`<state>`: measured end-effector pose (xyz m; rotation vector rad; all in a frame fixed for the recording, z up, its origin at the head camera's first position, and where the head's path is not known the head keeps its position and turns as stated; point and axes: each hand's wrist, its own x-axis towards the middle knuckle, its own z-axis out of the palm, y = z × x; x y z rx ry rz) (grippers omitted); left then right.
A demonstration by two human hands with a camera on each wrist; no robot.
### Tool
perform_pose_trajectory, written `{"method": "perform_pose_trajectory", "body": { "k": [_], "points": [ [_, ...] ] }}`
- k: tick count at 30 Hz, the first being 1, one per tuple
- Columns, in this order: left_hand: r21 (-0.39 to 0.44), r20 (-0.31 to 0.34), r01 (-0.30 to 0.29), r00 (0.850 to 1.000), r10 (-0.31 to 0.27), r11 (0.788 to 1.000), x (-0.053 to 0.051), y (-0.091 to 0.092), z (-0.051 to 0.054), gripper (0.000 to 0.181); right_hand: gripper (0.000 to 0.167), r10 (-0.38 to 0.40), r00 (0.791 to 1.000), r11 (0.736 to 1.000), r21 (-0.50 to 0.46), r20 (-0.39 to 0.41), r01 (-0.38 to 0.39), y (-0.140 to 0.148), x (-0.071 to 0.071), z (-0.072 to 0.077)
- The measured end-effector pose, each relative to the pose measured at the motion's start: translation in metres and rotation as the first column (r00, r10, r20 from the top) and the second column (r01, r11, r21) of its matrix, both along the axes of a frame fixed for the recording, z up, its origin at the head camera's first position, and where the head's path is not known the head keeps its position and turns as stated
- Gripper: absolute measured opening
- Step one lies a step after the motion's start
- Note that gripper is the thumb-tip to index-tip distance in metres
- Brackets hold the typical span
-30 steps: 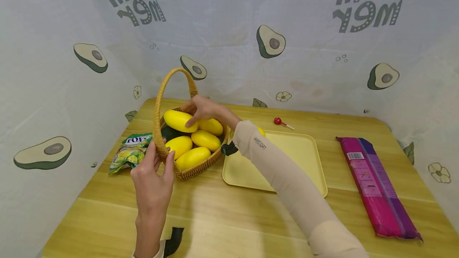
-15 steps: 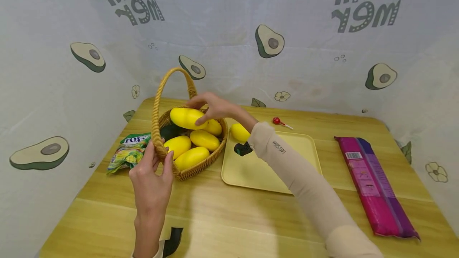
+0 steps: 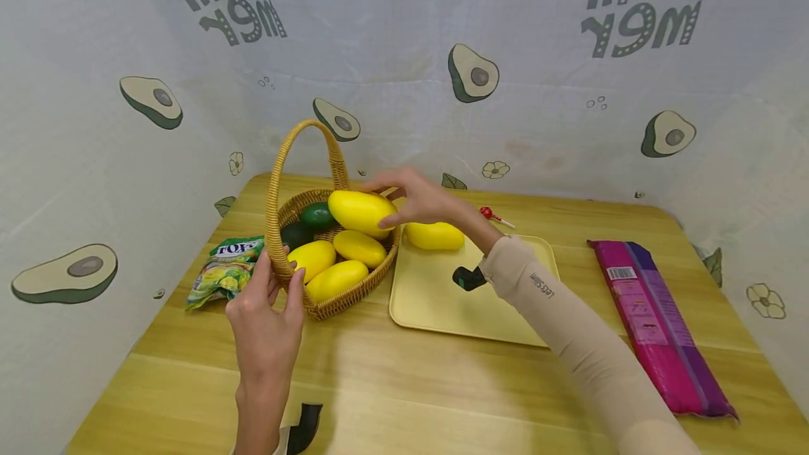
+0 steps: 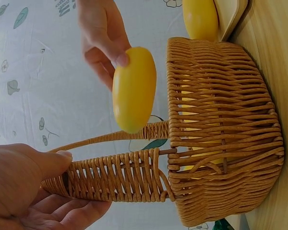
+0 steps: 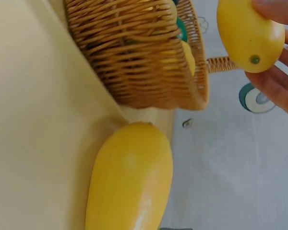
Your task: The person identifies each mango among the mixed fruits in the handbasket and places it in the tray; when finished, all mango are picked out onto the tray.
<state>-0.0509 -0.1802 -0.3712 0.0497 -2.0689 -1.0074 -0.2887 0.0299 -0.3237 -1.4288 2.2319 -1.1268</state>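
Observation:
My right hand (image 3: 420, 199) pinches a yellow mango (image 3: 362, 213) between thumb and fingers, above the right rim of the wicker basket (image 3: 354, 300). In the left wrist view this mango (image 4: 134, 91) hangs clear of the basket (image 4: 221, 120). My left hand (image 3: 265, 321) grips the near foot of the basket's handle (image 3: 273, 209). Inside the basket lie several yellow mangoes (image 3: 338, 281) and dark green fruit (image 3: 317, 215). Another yellow mango (image 3: 435, 236) rests at the back left of the yellow tray (image 3: 436, 300); the right wrist view shows it close up (image 5: 129, 177).
A green Fox's candy bag (image 3: 224, 269) lies left of the basket. Behind the tray is a red lollipop (image 3: 487, 213). At the right side of the wooden table (image 3: 379, 385) lies a long pink and purple packet (image 3: 660, 328). A printed cloth hangs behind.
The mango in my right hand has risen slightly and moved right, from over the basket's middle to its right rim, uncovering a green fruit. My left hand keeps its hold on the handle.

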Motion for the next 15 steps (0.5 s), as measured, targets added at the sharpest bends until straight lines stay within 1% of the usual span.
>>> {"method": "perform_pose_trajectory", "body": {
  "k": [6, 8, 13, 15],
  "points": [
    [0.001, 0.002, -0.001, 1.000, 0.001, 1.000, 0.001, 0.000, 0.000, 0.051, 0.065, -0.014, 0.999, 0.999, -0.039, -0.049, 0.012, 0.022, 0.011, -0.006],
    [-0.002, 0.000, 0.000, 1.000, 0.000, 1.000, 0.001, 0.000, 0.000, 0.051, 0.065, -0.019, 0.997, 0.999, -0.043, -0.077, 0.016, 0.030, 0.015, -0.008],
    [-0.005, -0.007, 0.003, 1.000, -0.003, 1.000, 0.000, 0.000, 0.000, 0.053, 0.066, -0.035, 0.991, 0.999, -0.018, -0.131, 0.033, 0.050, 0.024, -0.013],
    [-0.001, -0.010, 0.005, 1.000, -0.005, 1.000, 0.000, -0.001, 0.000, 0.053, 0.066, -0.036, 0.991, 0.999, -0.005, -0.128, 0.036, 0.057, 0.026, -0.016]
  ]
}}
